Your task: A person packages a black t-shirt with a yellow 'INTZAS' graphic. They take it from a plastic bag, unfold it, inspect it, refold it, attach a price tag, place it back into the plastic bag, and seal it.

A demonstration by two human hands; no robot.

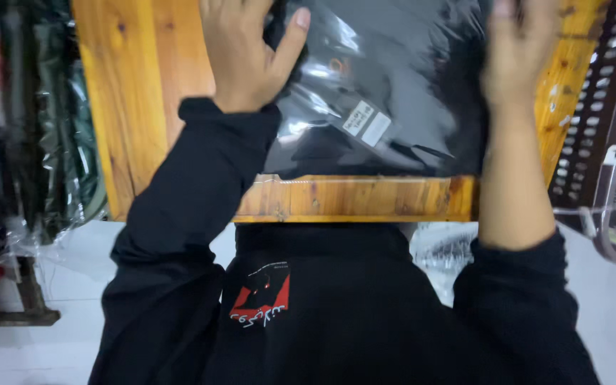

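A clear plastic bag with a dark folded garment inside lies on a small orange wooden table. A white sticker label sits on the bag near its middle. My left hand rests flat on the bag's left side, fingers spread and thumb out over the plastic. My right hand presses on the bag's right edge; it is blurred and its fingertips run out of view at the top. Both arms are in black sleeves.
Stacked bagged garments fill the left side. A dark perforated basket stands at the right, beside a white clip. Pale floor lies below the table. My black top with a red print is at the bottom.
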